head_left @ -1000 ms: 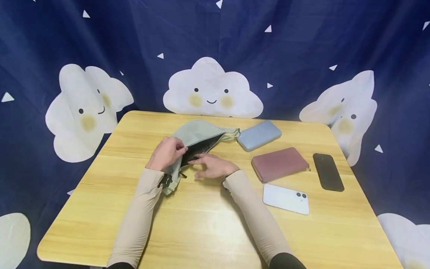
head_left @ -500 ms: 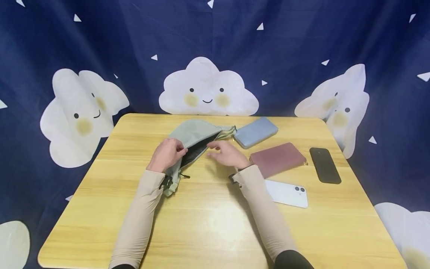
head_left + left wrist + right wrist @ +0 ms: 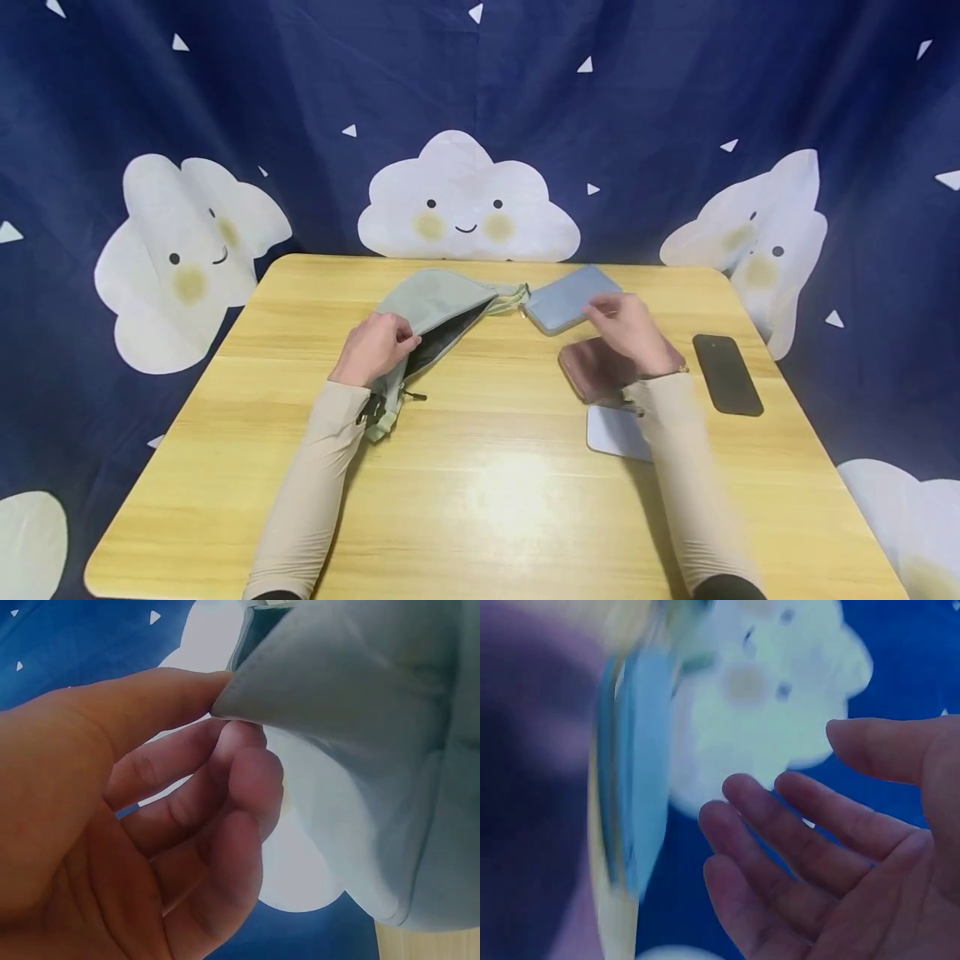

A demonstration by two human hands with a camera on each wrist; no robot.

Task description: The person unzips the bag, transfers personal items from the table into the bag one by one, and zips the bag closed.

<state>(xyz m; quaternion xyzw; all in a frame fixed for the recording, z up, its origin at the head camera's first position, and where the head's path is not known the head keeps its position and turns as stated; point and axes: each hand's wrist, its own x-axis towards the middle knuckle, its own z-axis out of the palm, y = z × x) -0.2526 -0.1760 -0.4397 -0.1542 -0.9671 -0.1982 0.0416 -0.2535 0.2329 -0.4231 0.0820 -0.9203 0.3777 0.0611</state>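
A pale grey-green waist bag (image 3: 431,297) lies on the table with its zip opening gaping and its dark lining showing. My left hand (image 3: 372,348) pinches the edge of that opening between thumb and index finger; in the left wrist view the bag's fabric (image 3: 337,697) is drawn to a point at the fingertips. My right hand (image 3: 632,329) hovers above the maroon wallet (image 3: 585,371), fingertips close to the blue zip wallet (image 3: 564,300). Nothing is in the right hand, whose fingers (image 3: 810,832) are loosely extended in the right wrist view. My forearm covers part of the white phone (image 3: 613,432).
A black phone (image 3: 727,375) lies right of the maroon wallet on the wooden table (image 3: 480,517). The bag's strap end touches or nearly touches the blue wallet. Behind the table hangs a navy curtain (image 3: 637,100) with smiling clouds.
My right hand has left the bag's opening and moved right, over the maroon wallet towards the blue one. My left hand keeps its pinch on the bag's edge.
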